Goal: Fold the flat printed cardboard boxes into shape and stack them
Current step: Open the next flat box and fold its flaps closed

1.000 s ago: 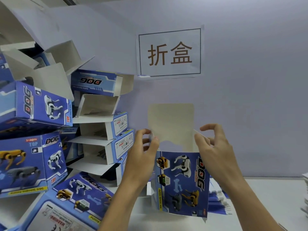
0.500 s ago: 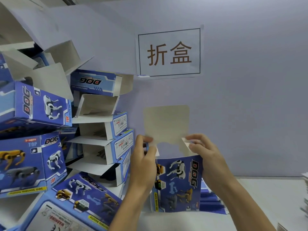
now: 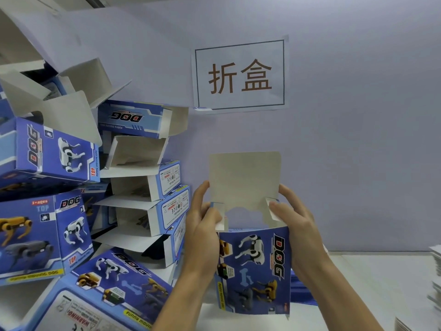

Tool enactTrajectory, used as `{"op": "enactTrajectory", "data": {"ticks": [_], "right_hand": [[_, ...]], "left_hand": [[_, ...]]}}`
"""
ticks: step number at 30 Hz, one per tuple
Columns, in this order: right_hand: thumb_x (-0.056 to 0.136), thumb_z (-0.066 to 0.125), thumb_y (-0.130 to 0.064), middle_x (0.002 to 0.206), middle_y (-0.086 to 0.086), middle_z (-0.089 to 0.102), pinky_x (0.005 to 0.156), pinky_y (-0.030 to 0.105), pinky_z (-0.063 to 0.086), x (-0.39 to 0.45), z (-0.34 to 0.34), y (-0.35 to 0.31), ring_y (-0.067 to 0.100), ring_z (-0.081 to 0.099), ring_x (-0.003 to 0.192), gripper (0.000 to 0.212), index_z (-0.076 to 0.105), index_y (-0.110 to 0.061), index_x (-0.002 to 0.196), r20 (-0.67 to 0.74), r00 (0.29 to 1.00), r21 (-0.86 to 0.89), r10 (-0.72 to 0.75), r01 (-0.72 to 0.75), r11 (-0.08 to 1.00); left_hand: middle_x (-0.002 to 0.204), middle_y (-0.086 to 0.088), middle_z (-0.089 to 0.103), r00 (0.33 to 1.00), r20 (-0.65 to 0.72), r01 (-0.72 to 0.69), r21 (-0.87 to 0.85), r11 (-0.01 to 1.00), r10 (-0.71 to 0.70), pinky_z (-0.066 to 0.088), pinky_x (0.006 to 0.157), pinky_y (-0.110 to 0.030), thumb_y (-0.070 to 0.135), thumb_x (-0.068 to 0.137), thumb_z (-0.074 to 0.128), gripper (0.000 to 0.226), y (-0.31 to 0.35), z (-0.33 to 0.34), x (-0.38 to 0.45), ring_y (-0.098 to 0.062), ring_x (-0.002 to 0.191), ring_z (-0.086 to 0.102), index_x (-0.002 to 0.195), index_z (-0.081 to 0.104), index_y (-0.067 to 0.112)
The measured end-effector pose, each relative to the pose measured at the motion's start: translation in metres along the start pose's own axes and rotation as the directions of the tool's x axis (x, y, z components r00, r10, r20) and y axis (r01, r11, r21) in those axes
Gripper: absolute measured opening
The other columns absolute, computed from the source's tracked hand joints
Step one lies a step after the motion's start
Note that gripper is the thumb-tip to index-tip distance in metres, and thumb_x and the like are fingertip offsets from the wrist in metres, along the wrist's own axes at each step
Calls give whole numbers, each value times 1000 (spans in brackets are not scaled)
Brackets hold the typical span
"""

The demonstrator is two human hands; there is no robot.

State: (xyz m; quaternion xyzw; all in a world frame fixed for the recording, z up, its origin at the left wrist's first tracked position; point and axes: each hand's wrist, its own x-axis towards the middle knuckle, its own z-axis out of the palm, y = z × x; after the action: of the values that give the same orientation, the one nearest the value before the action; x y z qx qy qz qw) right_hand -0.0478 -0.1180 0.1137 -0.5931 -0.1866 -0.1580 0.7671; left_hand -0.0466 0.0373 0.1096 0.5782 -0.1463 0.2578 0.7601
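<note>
A person holds a blue printed box [image 3: 254,268] upright just above a white surface [image 3: 372,278], at about 5 o'clock from the middle of the view. Its front shows toy robot dogs and the word DOG. The tall plain top flap [image 3: 244,177] stands straight up, open. The left hand [image 3: 202,225] grips the box's upper left side, thumb curled over the small left side flap [image 3: 220,217]. The right hand [image 3: 298,225] grips the upper right side, thumb pressing the right side flap [image 3: 272,209] inward. At 9 o'clock, a leaning pile of folded boxes [image 3: 71,199] of the same print fills the left side, many with flaps open. At 12 o'clock, a paper sign [image 3: 239,74] with two Chinese characters hangs on the pale wall [image 3: 358,127]. A stack of flat sheets [image 3: 435,278] sits at the right edge, at 4 o'clock.
</note>
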Motion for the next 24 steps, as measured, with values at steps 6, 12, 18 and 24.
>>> {"op": "enactTrajectory", "data": {"ticks": [6,12,18,24], "right_hand": [[78,62,-20,90,5,75,52,28,53,1,2,6,18,70,69,18,69,-19,94,-26,995,45,-100,101,994],[82,40,-25,85,14,74,52,31,53,0,4,21,27,69,69,37,75,-15,78,-173,955,32,-241,250,968],[78,42,-31,81,11,75,53,28,53,0,5,22,25,73,69,37,75,-15,71,-251,944,50,-214,233,971],[83,43,-39,99,9,74,78,38,52,-7,12,12,27,67,88,39,71,-31,110,-33,978,210,-206,208,955]], "left_hand": [[82,8,72,993,-9,-116,5,993,116,53,69,-36,25,82,49,23,3,1,0,-25,81,66,86,69,36],[97,-3,72,979,-122,-175,-98,980,163,52,55,-18,25,78,43,27,-4,0,-4,-16,84,70,72,69,16],[99,-6,74,983,-151,-126,-157,980,102,56,55,-26,13,93,42,39,-8,4,-5,-26,84,74,65,68,20],[104,-8,67,966,-245,-98,-35,995,86,50,60,-29,22,104,31,32,-5,0,4,-23,84,63,111,56,39]]}}
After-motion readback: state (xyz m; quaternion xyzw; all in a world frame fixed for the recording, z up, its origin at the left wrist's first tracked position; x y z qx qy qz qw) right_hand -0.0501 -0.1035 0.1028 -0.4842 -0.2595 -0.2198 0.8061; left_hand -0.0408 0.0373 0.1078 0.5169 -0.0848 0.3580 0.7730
